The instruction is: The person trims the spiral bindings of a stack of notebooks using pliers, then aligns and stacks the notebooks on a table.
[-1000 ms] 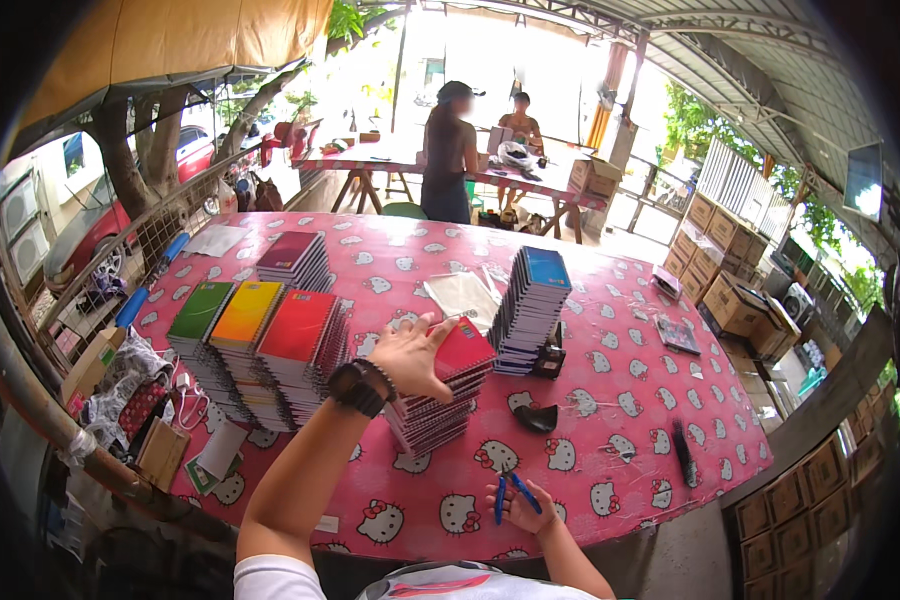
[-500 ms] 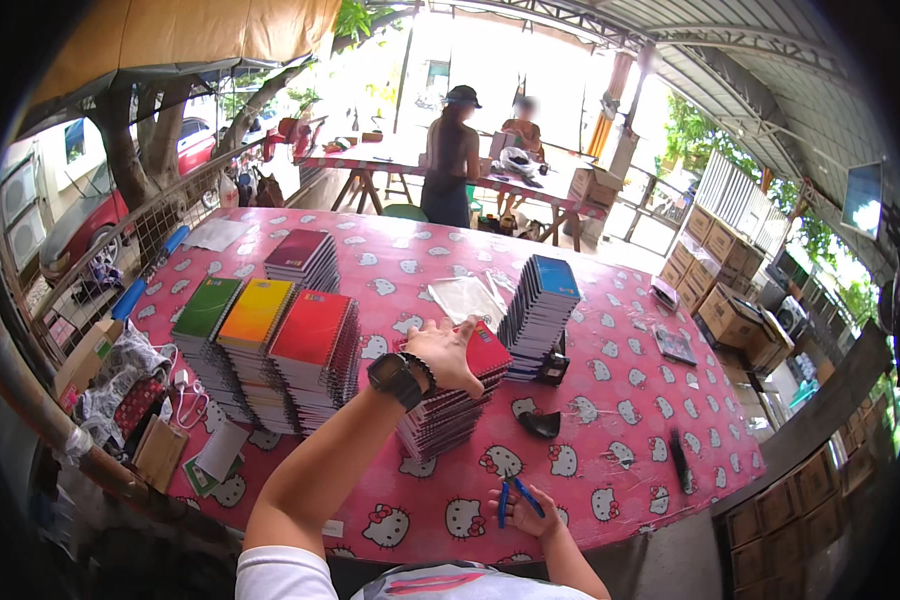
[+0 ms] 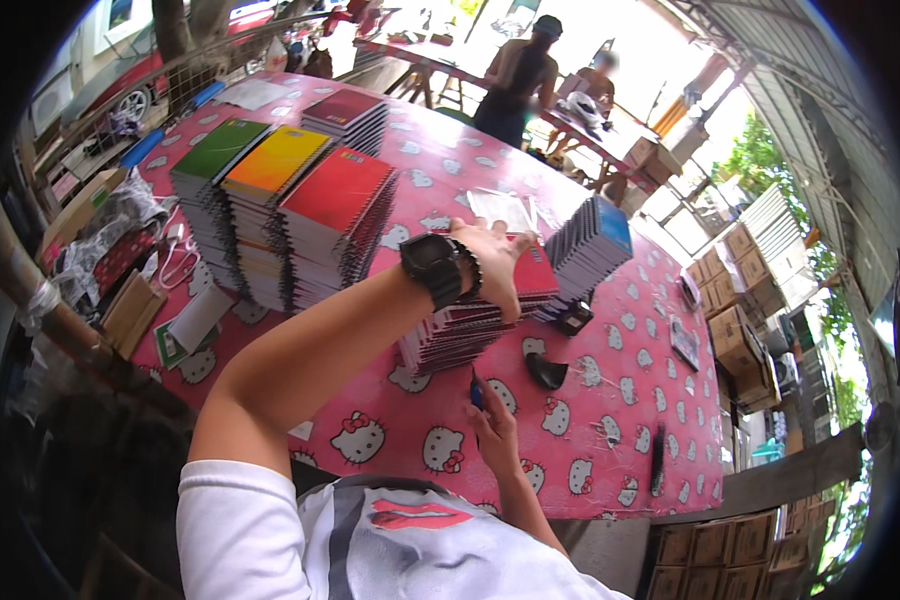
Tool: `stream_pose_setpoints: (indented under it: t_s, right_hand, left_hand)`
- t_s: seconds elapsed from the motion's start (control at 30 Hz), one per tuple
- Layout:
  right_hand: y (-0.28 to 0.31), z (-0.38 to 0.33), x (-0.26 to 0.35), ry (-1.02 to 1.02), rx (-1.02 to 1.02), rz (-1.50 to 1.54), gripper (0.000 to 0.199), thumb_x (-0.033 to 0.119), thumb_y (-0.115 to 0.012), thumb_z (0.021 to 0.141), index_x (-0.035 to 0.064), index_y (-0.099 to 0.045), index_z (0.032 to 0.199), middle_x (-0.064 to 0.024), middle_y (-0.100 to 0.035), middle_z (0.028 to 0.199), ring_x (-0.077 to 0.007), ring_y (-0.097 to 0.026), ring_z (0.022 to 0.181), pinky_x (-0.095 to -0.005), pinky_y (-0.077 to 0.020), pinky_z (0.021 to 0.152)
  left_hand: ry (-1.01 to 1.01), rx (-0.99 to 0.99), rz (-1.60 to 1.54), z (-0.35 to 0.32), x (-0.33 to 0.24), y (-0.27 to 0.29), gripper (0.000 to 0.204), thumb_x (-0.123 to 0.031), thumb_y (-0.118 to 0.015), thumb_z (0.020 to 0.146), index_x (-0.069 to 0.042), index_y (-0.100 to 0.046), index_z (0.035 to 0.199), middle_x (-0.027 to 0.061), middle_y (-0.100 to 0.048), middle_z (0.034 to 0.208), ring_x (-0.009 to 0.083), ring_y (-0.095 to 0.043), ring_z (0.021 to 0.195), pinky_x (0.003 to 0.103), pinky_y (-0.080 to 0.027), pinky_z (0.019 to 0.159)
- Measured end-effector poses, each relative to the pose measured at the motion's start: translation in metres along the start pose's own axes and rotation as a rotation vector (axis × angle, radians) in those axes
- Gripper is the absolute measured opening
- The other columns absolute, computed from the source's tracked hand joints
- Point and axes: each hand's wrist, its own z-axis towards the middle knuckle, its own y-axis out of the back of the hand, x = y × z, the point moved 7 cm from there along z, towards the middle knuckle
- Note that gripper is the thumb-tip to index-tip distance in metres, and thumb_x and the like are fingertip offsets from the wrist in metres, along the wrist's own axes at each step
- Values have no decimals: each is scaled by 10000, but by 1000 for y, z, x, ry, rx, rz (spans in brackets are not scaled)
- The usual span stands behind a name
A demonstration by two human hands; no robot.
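Rests left hand (image 3: 490,264) spread atop red notebooks (image 3: 470,331), with pliers (image 3: 477,394) gripped in right hand (image 3: 496,428) on their near side, pointing toward them.

Red-topped notebook stack (image 3: 460,338), blue-handled pliers (image 3: 476,394) near it

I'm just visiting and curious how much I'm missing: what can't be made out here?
All in the head view:
- Red-topped notebook stack: cover partly hidden by the left hand.
- Blue-handled tool: mostly hidden by the right hand.
- Cardboard boxes, lower right: cut off by the picture's edge.
- Far table: what's on it is mostly too small, glare-washed.
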Motion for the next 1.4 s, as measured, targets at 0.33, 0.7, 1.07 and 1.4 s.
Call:
stream_pose_setpoints:
  t_s: [0.33, 0.7, 1.07, 1.4]
  right_hand:
    - [-32, 14, 107, 625, -186, -450, 496, 97, -731, 712, 9, -567, 1172, -186, -573, 1141, -323, -572, 1035, -364, -457, 873]
    - [-25, 24, 75, 235, 4, 25, 452, 110, -684, 775, -6, -538, 1187, -156, -602, 1077, -274, -609, 903, -352, -489, 785]
    - [-30, 13, 90, 488, -93, -413, 449, 122, -682, 778, -7, -531, 1180, -166, -580, 1107, -302, -573, 995, -358, -453, 864]
    - [-33, 19, 104, 619, -177, -592, 473, 124, -707, 747, 6, -547, 1177, -176, -560, 1151, -327, -539, 1051, -384, -428, 896]
  left_hand:
    - [17, 12, -6, -5, 2, -4, 1049, -444, -711, 534, -181, -240, 1433, 200, -455, 1284, 355, -439, 1196, 494, -351, 949]
    - [16, 6, -26, 0, 3, -5, 1039, -434, -714, 523, -180, -261, 1423, 179, -457, 1289, 327, -440, 1207, 477, -363, 948]
    - [3, -28, -32, -1, 7, -3, 1025, -459, -708, 543, -190, -263, 1426, 195, -422, 1345, 348, -423, 1222, 501, -349, 970]
    - [17, -2, -47, -2, 5, -1, 1037, -436, -715, 528, -189, -262, 1428, 208, -444, 1315, 344, -427, 1217, 492, -343, 975]
